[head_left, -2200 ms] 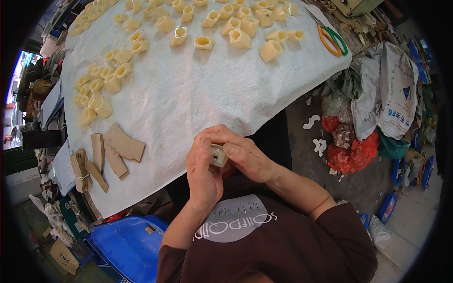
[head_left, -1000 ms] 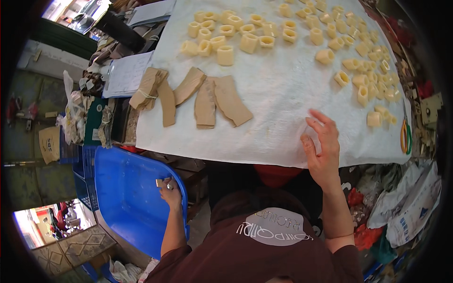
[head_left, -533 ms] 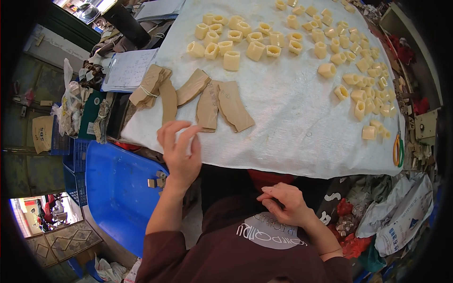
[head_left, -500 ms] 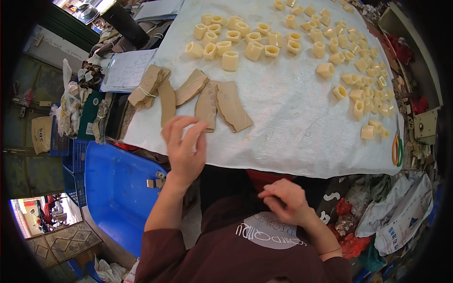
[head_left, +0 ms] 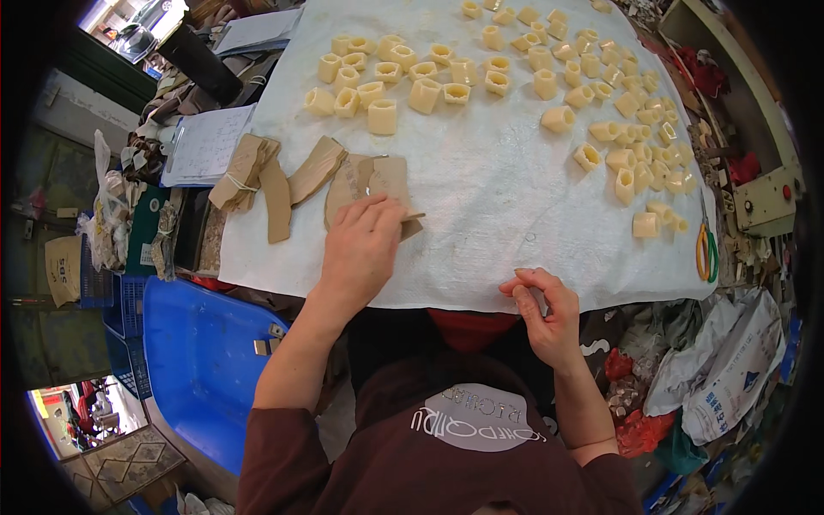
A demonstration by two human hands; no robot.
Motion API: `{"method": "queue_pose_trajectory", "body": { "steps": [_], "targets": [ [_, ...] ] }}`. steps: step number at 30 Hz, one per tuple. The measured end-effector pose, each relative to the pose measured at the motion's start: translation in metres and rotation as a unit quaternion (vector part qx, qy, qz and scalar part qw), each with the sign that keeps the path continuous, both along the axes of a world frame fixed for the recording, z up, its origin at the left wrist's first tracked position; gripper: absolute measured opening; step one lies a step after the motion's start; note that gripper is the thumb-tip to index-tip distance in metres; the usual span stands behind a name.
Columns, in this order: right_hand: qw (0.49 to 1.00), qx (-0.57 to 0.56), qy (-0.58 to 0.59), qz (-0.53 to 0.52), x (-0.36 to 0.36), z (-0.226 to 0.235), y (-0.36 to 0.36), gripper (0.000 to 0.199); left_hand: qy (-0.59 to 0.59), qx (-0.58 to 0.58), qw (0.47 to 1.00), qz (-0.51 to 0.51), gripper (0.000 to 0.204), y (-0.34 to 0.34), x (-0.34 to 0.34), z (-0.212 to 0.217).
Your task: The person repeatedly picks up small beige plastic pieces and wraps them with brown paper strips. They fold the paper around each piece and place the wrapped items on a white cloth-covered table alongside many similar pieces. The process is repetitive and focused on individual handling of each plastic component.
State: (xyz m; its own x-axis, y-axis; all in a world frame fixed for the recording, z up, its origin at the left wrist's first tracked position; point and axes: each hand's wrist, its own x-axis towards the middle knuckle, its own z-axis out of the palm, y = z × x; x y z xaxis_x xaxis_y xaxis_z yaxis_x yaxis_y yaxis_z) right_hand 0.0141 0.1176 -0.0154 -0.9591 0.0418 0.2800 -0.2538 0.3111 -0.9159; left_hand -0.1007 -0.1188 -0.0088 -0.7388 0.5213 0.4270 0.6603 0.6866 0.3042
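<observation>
My left hand (head_left: 359, 253) is over the brown, curved, card-like pieces (head_left: 348, 184) at the left front of the white-covered table. Its fingers are bent round the near end of a wavy-edged piece (head_left: 390, 178), whose edge tips up beside the fingertips. More pieces lie to the left: a single strip (head_left: 275, 202), a slanted piece (head_left: 316, 170), and a bundle tied with white string (head_left: 238, 178). At the table's front edge my right hand (head_left: 547, 316) is raised, fingers curled toward the thumb in a loose pinch. Whether anything thin is between them cannot be made out.
Many pale yellow hollow tube pieces (head_left: 382, 118) stand and lie across the white cloth (head_left: 481, 189). Scissors with orange and green handles (head_left: 705, 255) are at its right edge. A blue tub (head_left: 202, 360) is below left, a clipboard (head_left: 209, 146) behind, plastic bags (head_left: 730, 369) right.
My left hand has come down from above the brown pieces onto one, which has shifted against its neighbour. My right hand has risen toward the table's edge. The whole view has shifted slightly.
</observation>
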Motion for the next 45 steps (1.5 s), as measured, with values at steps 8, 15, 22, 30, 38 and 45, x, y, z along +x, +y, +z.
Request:
{"method": "queue_pose_trajectory", "body": {
  "steps": [8,15,22,30,38,45],
  "targets": [
    [0.974,0.173,0.145,-0.030,-0.022,0.028,-0.006,0.052,-0.287,0.384,0.873,-0.082,0.016,0.035,0.028,0.029],
    [0.966,0.187,0.160,-0.072,-0.024,0.014,-0.004,0.031,-0.446,0.570,0.687,-0.072,0.022,0.081,0.044,0.020],
    [0.940,0.227,0.205,-0.152,-0.016,0.013,0.021,0.030,-0.498,0.283,0.812,-0.113,0.037,0.076,0.065,0.024],
    [0.929,0.276,0.204,-0.141,-0.005,0.010,0.027,0.039,-0.234,0.065,0.957,-0.158,0.020,0.077,0.086,-0.007],
    [0.914,0.324,0.208,-0.125,0.004,0.018,-0.008,0.032,-0.407,0.417,0.802,-0.130,0.038,0.103,0.084,0.004],
    [0.990,0.096,0.085,-0.059,0.007,0.027,-0.003,0.017,-0.365,0.336,0.864,-0.082,0.036,0.098,0.069,0.002]
  ]
}}
